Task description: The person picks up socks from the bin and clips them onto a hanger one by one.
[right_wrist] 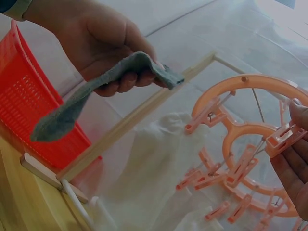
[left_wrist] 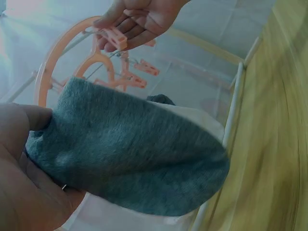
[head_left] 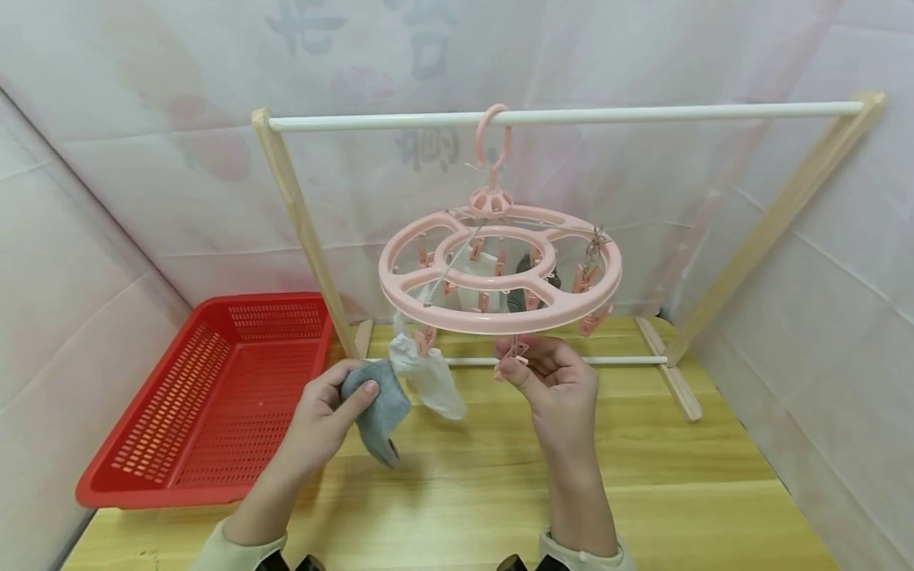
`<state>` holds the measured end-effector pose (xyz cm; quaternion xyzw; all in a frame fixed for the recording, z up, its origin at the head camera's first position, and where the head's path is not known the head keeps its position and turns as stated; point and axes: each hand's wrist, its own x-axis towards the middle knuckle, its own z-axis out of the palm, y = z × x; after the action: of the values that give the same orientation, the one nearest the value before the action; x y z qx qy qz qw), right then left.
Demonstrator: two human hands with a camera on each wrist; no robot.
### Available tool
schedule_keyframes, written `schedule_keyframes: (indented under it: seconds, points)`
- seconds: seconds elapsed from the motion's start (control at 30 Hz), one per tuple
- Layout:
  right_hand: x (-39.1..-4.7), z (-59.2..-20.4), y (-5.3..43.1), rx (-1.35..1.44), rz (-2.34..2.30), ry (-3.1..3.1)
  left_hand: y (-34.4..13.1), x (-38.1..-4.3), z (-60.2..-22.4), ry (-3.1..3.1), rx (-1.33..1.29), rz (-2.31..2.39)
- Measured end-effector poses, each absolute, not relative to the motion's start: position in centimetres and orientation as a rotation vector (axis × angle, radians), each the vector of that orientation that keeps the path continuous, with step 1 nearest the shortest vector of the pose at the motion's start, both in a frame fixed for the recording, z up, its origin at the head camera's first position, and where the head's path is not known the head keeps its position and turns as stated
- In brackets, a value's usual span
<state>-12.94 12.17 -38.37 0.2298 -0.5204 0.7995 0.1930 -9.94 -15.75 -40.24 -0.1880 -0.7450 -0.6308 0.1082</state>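
Note:
A grey sock [head_left: 381, 408] hangs from my left hand [head_left: 324, 408], pinched between thumb and fingers near its cuff. My right hand [head_left: 553, 381] pinches a pink clothespin [right_wrist: 284, 139] below the front rim of the round pink drying hanger [head_left: 500, 321]. Between the two hands, a white sock [head_left: 432, 377] hangs from another clip at the hanger's front left. Farther back, a dark grey item [head_left: 517, 297] and more white cloth [right_wrist: 154, 168] hang beneath the ring, partly hidden by it.
The hanger hooks over the white rod [head_left: 678, 113] of a wooden-legged rack [head_left: 771, 230]. A red basket [head_left: 207, 496] stands at the left on the wood-grain table [head_left: 457, 507]. Pale printed cloth [head_left: 178, 63] surrounds the table at the back and sides.

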Motion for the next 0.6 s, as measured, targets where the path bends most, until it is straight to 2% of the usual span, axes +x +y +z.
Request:
schedule_keyframes:
  seconds: [0.6]
  points:
    - [-12.7, -38.2, 12.1, 0.545, 2.286, -1.418, -11.1, -11.0, -40.1, -2.121, -0.78, -1.709]
